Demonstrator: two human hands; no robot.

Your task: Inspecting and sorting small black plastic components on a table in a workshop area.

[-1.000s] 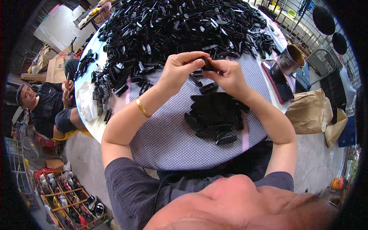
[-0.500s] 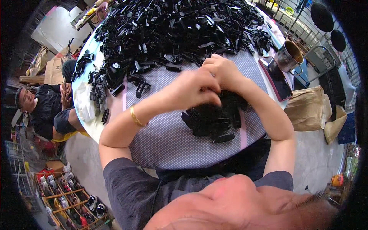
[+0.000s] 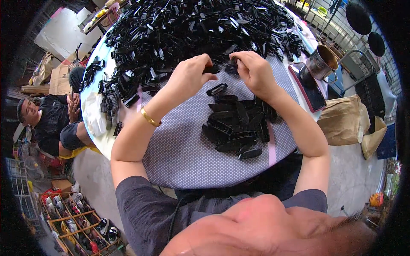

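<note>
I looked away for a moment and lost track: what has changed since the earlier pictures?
The left hand has swung up and left from over the small pile, parting from the right hand. A black piece shows at its fingers; whether it is gripped is unclear. The smartphone and metal mug stayed put.

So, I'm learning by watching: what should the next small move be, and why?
Probably bring the left hand toward the right hand: the left pinches a black plastic piece, the right seems to have another dark piece at its fingertips, and a gap separates them.
</note>
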